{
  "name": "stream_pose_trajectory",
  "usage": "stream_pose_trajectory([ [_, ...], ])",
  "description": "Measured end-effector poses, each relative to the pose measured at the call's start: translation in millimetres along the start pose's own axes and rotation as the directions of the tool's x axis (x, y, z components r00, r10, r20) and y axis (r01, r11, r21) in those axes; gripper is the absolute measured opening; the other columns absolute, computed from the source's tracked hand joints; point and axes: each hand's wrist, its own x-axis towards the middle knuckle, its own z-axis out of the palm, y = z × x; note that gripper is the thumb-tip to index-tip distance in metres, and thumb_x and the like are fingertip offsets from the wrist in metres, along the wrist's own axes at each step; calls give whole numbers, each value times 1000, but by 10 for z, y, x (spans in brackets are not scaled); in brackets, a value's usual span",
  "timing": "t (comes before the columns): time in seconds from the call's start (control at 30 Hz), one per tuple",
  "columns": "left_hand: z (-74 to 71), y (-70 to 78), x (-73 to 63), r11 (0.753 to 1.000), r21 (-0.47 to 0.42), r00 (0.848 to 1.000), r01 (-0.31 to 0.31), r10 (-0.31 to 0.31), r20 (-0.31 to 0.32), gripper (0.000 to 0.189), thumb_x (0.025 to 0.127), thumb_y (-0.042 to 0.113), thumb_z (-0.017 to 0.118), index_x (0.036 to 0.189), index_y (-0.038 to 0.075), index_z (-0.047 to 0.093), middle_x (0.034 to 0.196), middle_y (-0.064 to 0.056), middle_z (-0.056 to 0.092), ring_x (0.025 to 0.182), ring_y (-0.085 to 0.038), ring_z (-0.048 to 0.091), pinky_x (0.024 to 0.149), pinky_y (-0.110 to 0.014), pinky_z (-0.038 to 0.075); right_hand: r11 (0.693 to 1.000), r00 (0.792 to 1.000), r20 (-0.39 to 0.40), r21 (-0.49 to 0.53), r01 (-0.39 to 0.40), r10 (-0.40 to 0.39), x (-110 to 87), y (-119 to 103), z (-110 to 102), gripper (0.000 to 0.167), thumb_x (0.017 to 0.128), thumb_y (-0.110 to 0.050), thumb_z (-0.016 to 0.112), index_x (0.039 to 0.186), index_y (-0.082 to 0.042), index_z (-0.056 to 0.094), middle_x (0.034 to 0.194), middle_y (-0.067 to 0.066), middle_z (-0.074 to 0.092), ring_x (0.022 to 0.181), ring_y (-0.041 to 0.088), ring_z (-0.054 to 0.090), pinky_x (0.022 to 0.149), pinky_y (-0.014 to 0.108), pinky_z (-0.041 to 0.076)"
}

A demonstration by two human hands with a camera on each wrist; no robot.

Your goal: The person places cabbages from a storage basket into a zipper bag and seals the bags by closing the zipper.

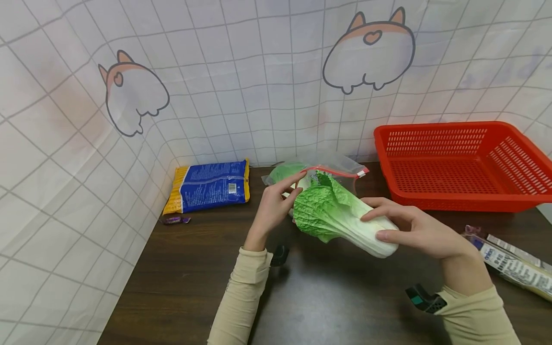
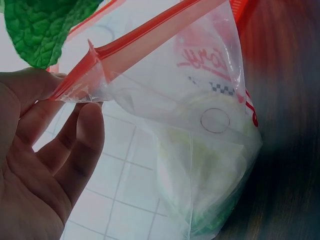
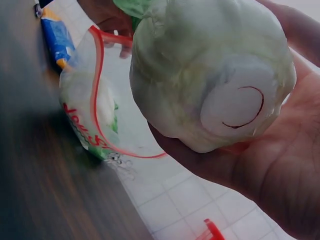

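Note:
My right hand point(image 1: 409, 227) grips a napa cabbage point(image 1: 345, 211) around its white base, its leafy green end pointing left toward the bag mouth. In the right wrist view the cabbage base point(image 3: 235, 100) bears a red curved mark. With thumb and fingers my left hand point(image 1: 276, 201) pinches the red-edged rim of a clear zip bag point(image 1: 338, 160). The left wrist view shows that bag point(image 2: 150, 45) with its mouth parted and another pale cabbage point(image 2: 200, 170) inside. Leaves of the held cabbage hide part of the bag in the head view.
A red plastic basket point(image 1: 388, 187) stands at the back right. At the back left lies a blue and yellow packet point(image 1: 215, 187), with a small purple wrapped candy point(image 1: 176, 220) in front. A long printed package point(image 1: 513, 263) lies at the right. A gridded cloth hangs behind the dark table.

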Motion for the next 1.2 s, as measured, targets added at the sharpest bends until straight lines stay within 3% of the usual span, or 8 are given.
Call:
stream_pose_trajectory([
  [0.1, -8, 2, -1, 1000, -6, 1000, -3, 3, -1, 41, 97, 9, 60, 137, 17, 60, 129, -4, 63, 78, -13, 67, 52, -25, 46, 999, 999, -15, -33, -39, 38, 11, 16, 13, 38, 93, -1, 61, 128, -16, 61, 151, 3, 36, 128, 12, 39, 85, 24, 45],
  [0.2, -13, 4, -8, 1000, -29, 1000, 8, -8, 2, 40, 98, 10, 59, 138, 18, 59, 127, -6, 65, 69, -11, 65, 54, -26, 50, 991, 991, -47, -35, -127, 125, 24, 44, 21, 35, 95, -8, 61, 128, -19, 61, 151, 2, 36, 124, 12, 39, 80, 26, 48],
  [0.37, -25, 9, -19, 999, -41, 1000, 24, -23, 5, 39, 99, 12, 58, 138, 18, 59, 126, -4, 65, 73, -11, 66, 58, -27, 52, 958, 955, -145, -93, -273, 258, 75, 53, 27, 35, 98, -23, 61, 133, -24, 59, 149, 5, 39, 128, 20, 37, 87, 22, 45],
  [0.5, -24, 20, -15, 1000, -19, 1000, 9, -9, 6, 40, 99, 12, 59, 138, 20, 59, 131, -1, 62, 80, -11, 67, 59, -26, 52, 931, 928, -233, -154, -330, 291, 121, -17, 72, 37, 96, -31, 63, 133, -26, 59, 147, 5, 43, 132, 26, 36, 94, 25, 41],
  [0.67, -9, 37, -1, 1000, -6, 1000, -15, 15, 10, 40, 99, 12, 59, 138, 20, 59, 133, -2, 61, 84, -11, 67, 64, -25, 53, 920, 921, -290, -214, -327, 260, 194, -63, 151, 37, 96, -31, 64, 131, -22, 61, 146, 12, 44, 134, 32, 37, 99, 51, 37],
  [0.73, -2, 47, 5, 1000, -2, 1000, -18, 18, 16, 40, 98, 12, 59, 138, 20, 59, 134, -2, 60, 86, -12, 68, 65, -25, 53, 921, 919, -308, -225, -320, 244, 215, -68, 183, 37, 95, -29, 65, 131, -20, 62, 146, 14, 45, 134, 34, 37, 100, 55, 34],
  [0.93, 8, 74, 1, 1000, -7, 1000, 1, 0, 23, 42, 98, 12, 60, 139, 20, 58, 136, -1, 59, 86, -12, 68, 62, -25, 51, 911, 917, -326, -259, -322, 231, 258, -106, 293, 36, 95, -30, 66, 129, -20, 63, 145, 14, 43, 134, 35, 37, 99, 56, 34],
  [1.2, 18, 90, -2, 1000, -30, 999, -6, 7, 32, 41, 99, 14, 59, 139, 21, 57, 136, 0, 59, 81, -14, 68, 59, -25, 51, 923, 951, -259, -295, -246, 171, 322, -90, 381, 33, 94, -29, 67, 126, -22, 66, 143, 12, 44, 132, 33, 40, 96, 54, 38],
])
